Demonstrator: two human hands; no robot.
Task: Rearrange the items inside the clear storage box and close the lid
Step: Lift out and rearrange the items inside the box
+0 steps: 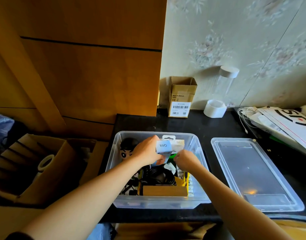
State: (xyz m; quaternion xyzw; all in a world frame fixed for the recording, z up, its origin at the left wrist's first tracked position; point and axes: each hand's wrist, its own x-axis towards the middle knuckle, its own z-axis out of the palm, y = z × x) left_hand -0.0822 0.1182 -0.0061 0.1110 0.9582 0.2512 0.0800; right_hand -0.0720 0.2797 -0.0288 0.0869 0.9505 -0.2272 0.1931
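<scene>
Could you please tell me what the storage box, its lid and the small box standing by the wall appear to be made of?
Storage box: clear, glossy plastic by the look; the contents show through its walls.
Lid: seemingly the same clear plastic; the dark table shows through, with glare spots.
Small box: brown matt cardboard, with open flaps and a printed barcode label.

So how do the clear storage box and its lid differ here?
The clear storage box is deep, packed with items, and has both hands in it; the lid is shallow, holds nothing, and lies untouched on the counter to the box's right. Both are clear plastic, rectangular with rounded corners.
</scene>
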